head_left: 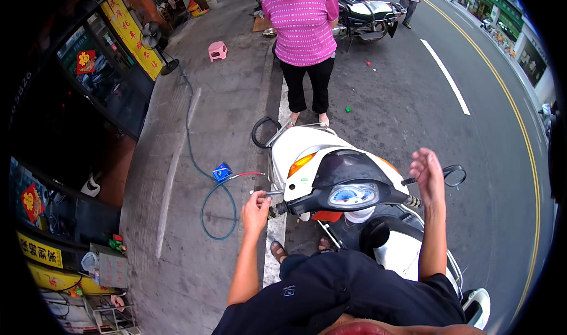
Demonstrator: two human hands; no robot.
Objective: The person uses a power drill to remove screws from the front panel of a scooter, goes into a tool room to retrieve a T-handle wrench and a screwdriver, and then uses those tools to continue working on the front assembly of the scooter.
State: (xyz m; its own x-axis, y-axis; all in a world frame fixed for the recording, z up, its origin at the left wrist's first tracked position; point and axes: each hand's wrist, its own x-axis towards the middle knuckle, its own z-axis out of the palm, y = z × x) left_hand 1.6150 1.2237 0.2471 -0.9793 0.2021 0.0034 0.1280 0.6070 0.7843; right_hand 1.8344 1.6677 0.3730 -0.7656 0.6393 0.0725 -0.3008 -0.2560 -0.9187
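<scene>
White scooter (331, 163): left hand (255, 208) closed at its left handlebar grip (277, 208), right hand (428, 172) open, likely reaching next for the right grip (412, 201).

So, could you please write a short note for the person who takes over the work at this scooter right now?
Left hand: closed around the scooter's left handlebar grip and brake lever.
Right hand: open, raised above the right grip, touching nothing.
White scooter stands by the kerb, with a person in a pink top ahead of it.
Blue hose lies on the pavement to the left.
Done: left grip held. Left: right grip not yet taken.
</scene>
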